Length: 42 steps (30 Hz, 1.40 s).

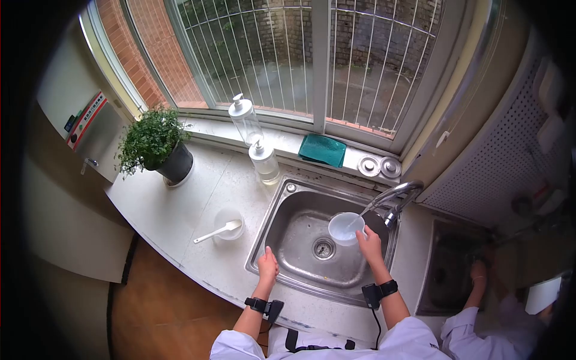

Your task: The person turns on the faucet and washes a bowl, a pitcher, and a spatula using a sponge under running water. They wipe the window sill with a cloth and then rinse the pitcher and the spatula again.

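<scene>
My right hand (370, 245) grips the rim of a translucent plastic cup (346, 230) over the sink basin. From the curved chrome faucet (396, 193), a thin stream of water runs into the cup. My left hand (268, 267) hovers at the left front rim of the steel sink (258, 243), its fingers loosely curled with nothing visible in them. On the counter to its left stands a second translucent cup (230, 217), with a white plastic spoon (219, 231) lying across its top.
Two clear pump bottles, one on the sill (245, 120) and one behind the sink (264, 162), stand near a potted plant (171, 162). A folded green cloth (323, 150) and two round metal lids (379, 167) lie on the sill. A glossy panel at right mirrors the sink.
</scene>
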Tool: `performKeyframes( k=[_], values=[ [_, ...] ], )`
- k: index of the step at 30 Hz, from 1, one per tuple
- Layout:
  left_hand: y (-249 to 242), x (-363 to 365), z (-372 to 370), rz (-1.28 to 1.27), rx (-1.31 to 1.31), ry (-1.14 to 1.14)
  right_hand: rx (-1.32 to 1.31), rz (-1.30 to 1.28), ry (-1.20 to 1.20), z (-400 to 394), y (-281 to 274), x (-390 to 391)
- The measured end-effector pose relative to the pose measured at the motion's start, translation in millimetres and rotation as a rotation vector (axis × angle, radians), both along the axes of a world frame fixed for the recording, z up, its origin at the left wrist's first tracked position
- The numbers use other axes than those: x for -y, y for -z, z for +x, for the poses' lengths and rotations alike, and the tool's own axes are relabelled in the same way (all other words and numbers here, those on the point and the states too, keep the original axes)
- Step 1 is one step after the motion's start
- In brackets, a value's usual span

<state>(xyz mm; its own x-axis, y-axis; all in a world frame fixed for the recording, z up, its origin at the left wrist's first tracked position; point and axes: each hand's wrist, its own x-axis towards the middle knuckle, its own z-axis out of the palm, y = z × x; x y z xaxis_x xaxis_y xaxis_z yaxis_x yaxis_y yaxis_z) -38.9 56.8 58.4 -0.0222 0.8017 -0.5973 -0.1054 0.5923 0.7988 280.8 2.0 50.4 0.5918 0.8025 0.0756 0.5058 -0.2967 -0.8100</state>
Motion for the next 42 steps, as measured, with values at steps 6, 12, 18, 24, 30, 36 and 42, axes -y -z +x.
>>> performKeyframes(
  k=[6, 12, 18, 24, 30, 36, 42],
  values=[
    [24, -1, -18, -0.058, 0.249, 0.129, 0.083, -0.220, -0.252, 8, -40, 36],
    [10, 0, 16, -0.197, 0.825, 0.123, 0.465, -0.807, -0.303, -27, -88, 39],
    [7, -21, 79, -0.298, 1.048, 0.202, 0.612, -0.969, -0.305, -45, -88, 24],
    [6, -31, 135, -0.455, 1.083, 0.239, 0.581, -1.072, -0.194, -37, -111, 34],
    [-4, -15, 145, -0.269, 0.750, 0.590, 0.422, -1.035, -0.243, -11, -124, 44],
    [14, 50, 128, 0.168, 0.244, 1.059, -0.337, -0.967, -0.422, 24, -70, 4],
    [34, 45, 95, -0.177, 0.383, 0.387, -0.368, -0.394, -0.014, 54, -40, -33]
  ],
)
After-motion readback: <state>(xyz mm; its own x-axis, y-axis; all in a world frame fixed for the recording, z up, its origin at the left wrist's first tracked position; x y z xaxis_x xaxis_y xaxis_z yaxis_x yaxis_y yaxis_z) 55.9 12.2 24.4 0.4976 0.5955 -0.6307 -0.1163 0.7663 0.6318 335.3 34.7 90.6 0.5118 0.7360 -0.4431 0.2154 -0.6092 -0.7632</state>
